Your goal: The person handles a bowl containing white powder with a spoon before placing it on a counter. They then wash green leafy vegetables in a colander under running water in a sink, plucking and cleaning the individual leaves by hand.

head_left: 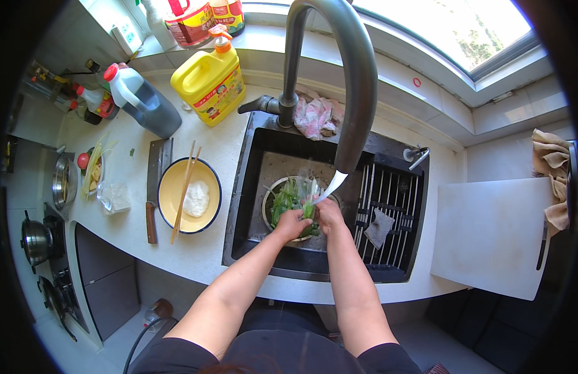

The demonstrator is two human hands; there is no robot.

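Observation:
Both my hands are down in the dark sink (239, 218), over a round bowl (266, 209) of leafy greens (284, 201). My left hand (293, 225) is closed around the lower part of a bunch of greens. Right beside it, my right hand (328, 214) has its fingers curled on the pale stems of the same bunch. A stream of water (332, 185) falls from the tall grey faucet (362, 93) onto the stems and my right hand. My hands and the leaves hide much of the bowl.
Left of the sink are a cream bowl (167, 198) with white dough-like stuff and chopsticks (184, 193), and a cleaver (152, 218). Behind stand a yellow pump jug (211, 84) and a dark-filled jug (146, 106). A rack (398, 199) holds a grey cloth (379, 229); a white board (488, 234) lies right.

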